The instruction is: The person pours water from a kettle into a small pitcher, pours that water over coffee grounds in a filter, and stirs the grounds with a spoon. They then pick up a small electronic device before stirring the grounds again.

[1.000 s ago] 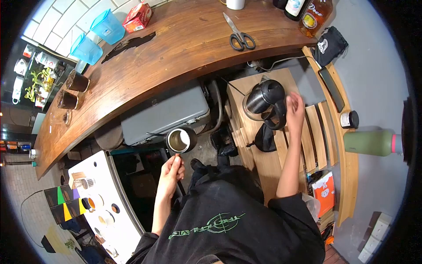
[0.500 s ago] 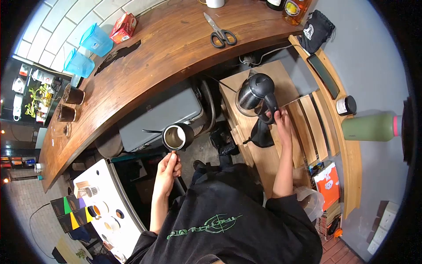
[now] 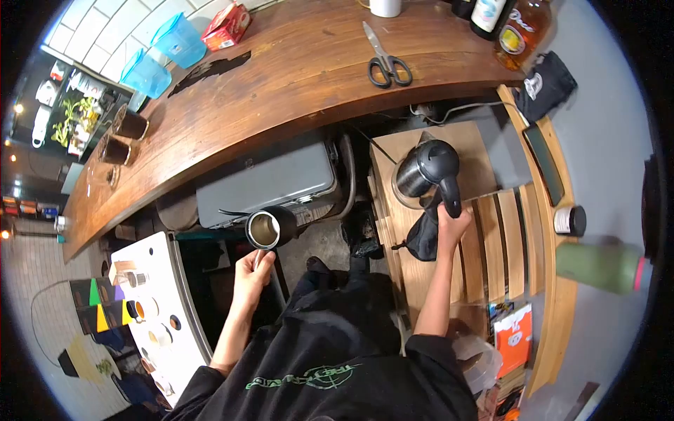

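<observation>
The left hand [image 3: 251, 275] is gripping the gooseneck pot [image 3: 270, 228] by its handle, keeping its open top upward; the right hand [image 3: 453, 223] is closing around the grip of the kettle [image 3: 430, 170], steadying it on the wooden shelf [image 3: 472, 144] at right.

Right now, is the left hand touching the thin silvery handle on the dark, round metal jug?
Touching. The head view shows the left hand gripping the handle between thumb and fingers, with the jug held above the floor.
</observation>
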